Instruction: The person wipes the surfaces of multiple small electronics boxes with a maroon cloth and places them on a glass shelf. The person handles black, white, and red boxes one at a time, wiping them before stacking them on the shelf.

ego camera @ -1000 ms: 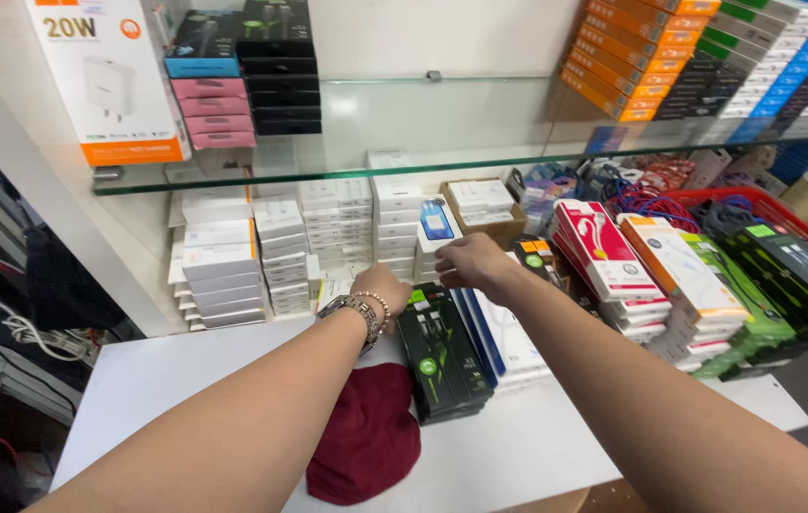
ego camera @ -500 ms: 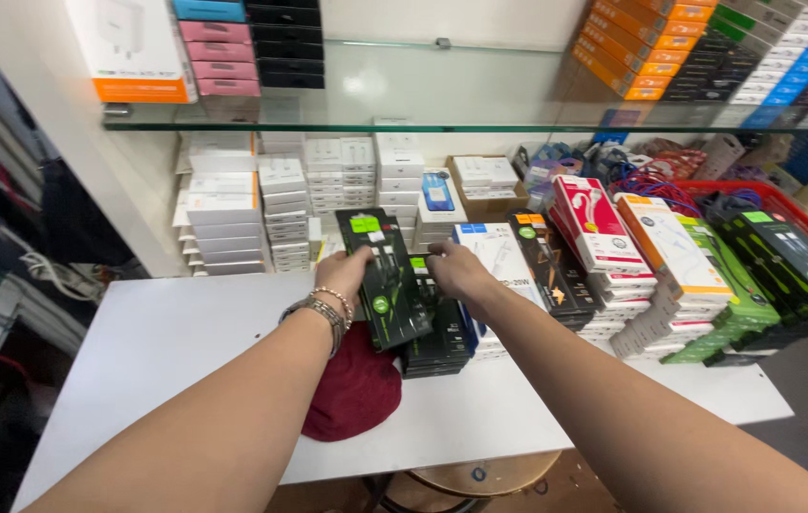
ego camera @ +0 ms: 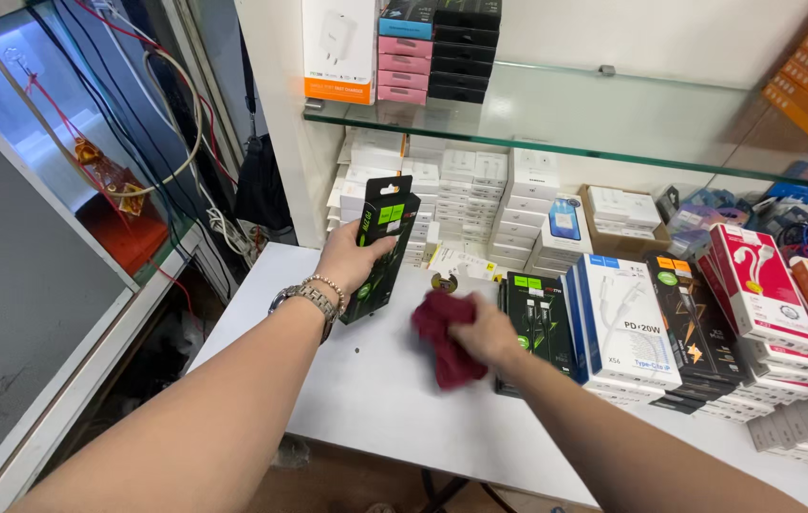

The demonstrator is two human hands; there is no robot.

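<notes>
Black-and-green cable boxes [ego camera: 380,249], a small stack of slim retail packs, stand upright and slightly tilted in the left hand [ego camera: 349,261], lifted off the white counter [ego camera: 366,380] near its back left corner. The fingers wrap the stack's left edge and the thumb presses across its front, a firm grip. A metal watch [ego camera: 301,300] and a bead bracelet [ego camera: 326,283] sit on that wrist.

To the right, the right hand [ego camera: 485,334] is closed around a dark red cloth [ego camera: 447,337], bunched in the fist, its loose end hanging down toward the counter. The cloth looks blurred. Whether it touches the surface cannot be told.

Just right of that hand, more black-and-green packs [ego camera: 542,323] lean upright at the head of a row, followed by white-and-blue cable boxes [ego camera: 622,328], black-and-orange packs [ego camera: 684,318] and red-and-white packs [ego camera: 755,285].

Behind the hands, stacks of small white boxes [ego camera: 480,195] line the back of the counter under a glass shelf [ego camera: 594,119]. On the shelf stand a white-and-orange charger box [ego camera: 339,47], pink boxes [ego camera: 402,68] and black boxes [ego camera: 466,47]. At far left, white and red cables [ego camera: 162,123] hang beside a glass panel [ego camera: 15,237].
</notes>
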